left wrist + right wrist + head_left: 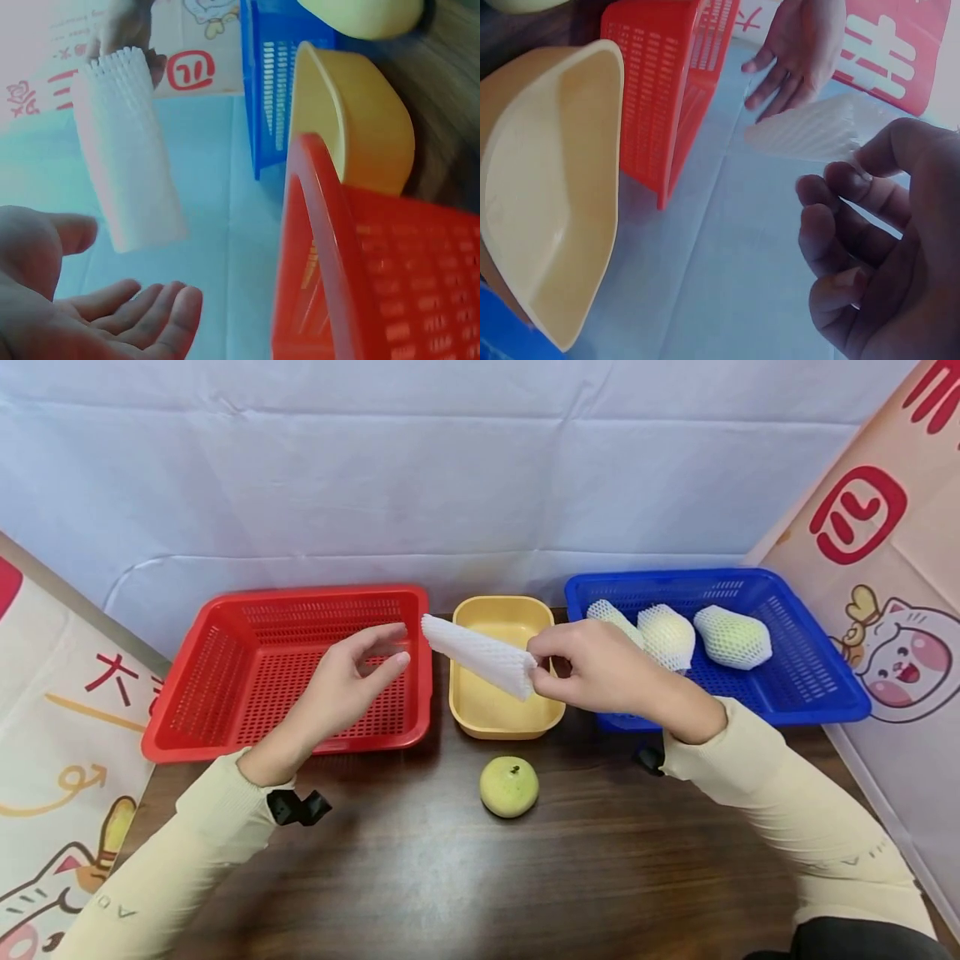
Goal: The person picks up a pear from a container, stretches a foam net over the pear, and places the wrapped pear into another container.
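Observation:
My right hand (603, 664) pinches one end of a white foam net sleeve (480, 656) between thumb and forefinger. The sleeve looks flattened and slants over the yellow tub (506, 727), its far end toward my left hand (333, 681). That left hand hovers over the red basket's right part, thumb and fingers apart and nothing in them. In the left wrist view the sleeve (131, 157) hangs beyond the spread fingertips. A bare yellow-green fruit (509, 787), round with a short stem, sits on the table in front of the tub.
The red perforated basket (292, 747) stands at the left with only its slotted floor showing. At the right, a blue basket (810, 697) holds several pale fruits (733, 637) wrapped in foam nets. Behind them hangs a pale cloth (375, 485). Wood-grain table (600, 877) spreads in front.

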`<state>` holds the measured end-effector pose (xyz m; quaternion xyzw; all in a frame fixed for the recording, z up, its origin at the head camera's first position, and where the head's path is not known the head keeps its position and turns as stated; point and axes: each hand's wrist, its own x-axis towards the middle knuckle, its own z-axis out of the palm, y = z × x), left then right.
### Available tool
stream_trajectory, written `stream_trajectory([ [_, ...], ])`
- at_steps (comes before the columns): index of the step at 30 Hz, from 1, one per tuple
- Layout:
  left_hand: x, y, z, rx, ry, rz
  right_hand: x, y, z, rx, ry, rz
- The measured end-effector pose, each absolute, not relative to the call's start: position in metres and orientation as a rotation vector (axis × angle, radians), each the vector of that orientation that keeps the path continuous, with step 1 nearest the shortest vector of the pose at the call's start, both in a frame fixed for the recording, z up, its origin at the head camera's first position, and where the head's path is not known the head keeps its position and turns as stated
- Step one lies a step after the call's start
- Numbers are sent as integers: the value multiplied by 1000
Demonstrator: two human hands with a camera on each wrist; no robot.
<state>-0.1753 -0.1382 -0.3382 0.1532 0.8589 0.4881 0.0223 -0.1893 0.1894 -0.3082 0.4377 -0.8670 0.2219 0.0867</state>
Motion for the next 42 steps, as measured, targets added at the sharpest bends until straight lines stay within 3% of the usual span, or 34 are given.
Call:
stream_trajectory([
  [12, -176, -128, -339, 523, 2551, 1778, -185, 184, -318, 1267, -2534, 700],
  [30, -172, -124, -344, 350, 2537, 1828, -182, 179, -325, 1089, -2543, 588],
  [42, -169, -117, -337, 475, 2157, 1957, -179, 182, -323, 1120, -2627, 572],
])
